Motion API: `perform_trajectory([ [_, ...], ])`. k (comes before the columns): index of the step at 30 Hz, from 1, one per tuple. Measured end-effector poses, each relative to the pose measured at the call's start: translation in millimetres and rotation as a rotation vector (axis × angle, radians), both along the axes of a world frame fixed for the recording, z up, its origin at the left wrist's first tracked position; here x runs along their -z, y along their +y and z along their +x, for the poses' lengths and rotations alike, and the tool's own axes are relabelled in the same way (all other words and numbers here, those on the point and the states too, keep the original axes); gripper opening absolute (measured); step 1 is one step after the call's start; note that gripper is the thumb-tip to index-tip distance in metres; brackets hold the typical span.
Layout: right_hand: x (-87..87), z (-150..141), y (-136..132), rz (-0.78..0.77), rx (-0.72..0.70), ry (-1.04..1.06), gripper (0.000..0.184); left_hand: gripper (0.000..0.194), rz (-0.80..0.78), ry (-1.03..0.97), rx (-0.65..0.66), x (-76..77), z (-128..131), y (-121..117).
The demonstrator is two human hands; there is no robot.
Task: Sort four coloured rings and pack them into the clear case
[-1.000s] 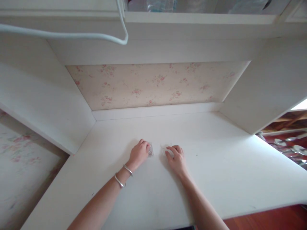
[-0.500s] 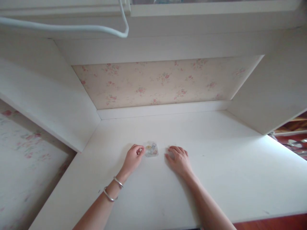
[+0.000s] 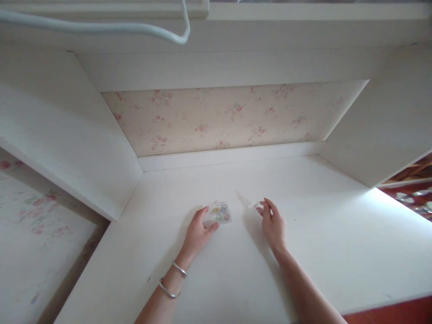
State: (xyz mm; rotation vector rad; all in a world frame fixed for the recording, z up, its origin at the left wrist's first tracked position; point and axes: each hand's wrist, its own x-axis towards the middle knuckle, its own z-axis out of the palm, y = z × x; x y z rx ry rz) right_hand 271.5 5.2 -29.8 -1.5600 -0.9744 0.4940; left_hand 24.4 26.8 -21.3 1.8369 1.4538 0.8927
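Observation:
A small clear plastic box (image 3: 225, 212) lies on the white tabletop, with several ring-like coloured pieces in its compartments. My left hand (image 3: 198, 230) holds the box by its left side, the thumb at its front edge and a finger at its back left corner. Two silver bangles circle my left wrist. To the right of the box, my right hand (image 3: 273, 225) is raised a little over the table. Its thumb and fingers pinch a thin clear plastic lid (image 3: 254, 206), tilted and partly hidden by the fingertips.
The white tabletop (image 3: 216, 279) runs between tall white side panels, the left one (image 3: 67, 126) and the right one (image 3: 381, 117). Floral wallpaper (image 3: 216, 119) shows behind. Overhead, a white cable (image 3: 101, 28) hangs before the cabinet. Shiny objects (image 3: 413, 198) appear beyond the right edge.
My left hand has gone from a pinch beside the box to spread fingers holding its side. My right hand has lifted off the table with the clear lid between its fingers.

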Motion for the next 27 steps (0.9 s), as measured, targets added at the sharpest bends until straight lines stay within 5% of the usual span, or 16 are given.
perform_trajectory([
  [5, -7.1, -33.5, 5.3, 0.009, -0.177, 0.508, 0.047, 0.079, 0.011, 0.067, 0.101, 0.0, -2.2, 2.3],
  [11, -18.6, -63.3, 7.5, -0.095, -0.319, 0.634, 0.043, 0.075, -0.010, 0.081, 0.151, 0.6, -2.9, 2.3],
  [14, -14.6, -66.0, 11.1, -0.115, -0.315, 0.535, 0.044, 0.067, 0.006, 0.096, 0.133, 0.9, -1.4, 1.3],
  [20, -2.5, -63.2, 11.0, -0.189, -0.225, -0.023, 0.040, 0.063, -0.001, 0.134, 0.098, 1.1, 1.8, -0.7],
  [27, -11.9, -65.8, 0.6, -0.268, -0.353, -0.290, 0.044, 0.072, -0.006, 0.165, 0.091, -3.7, 3.9, -3.2],
])
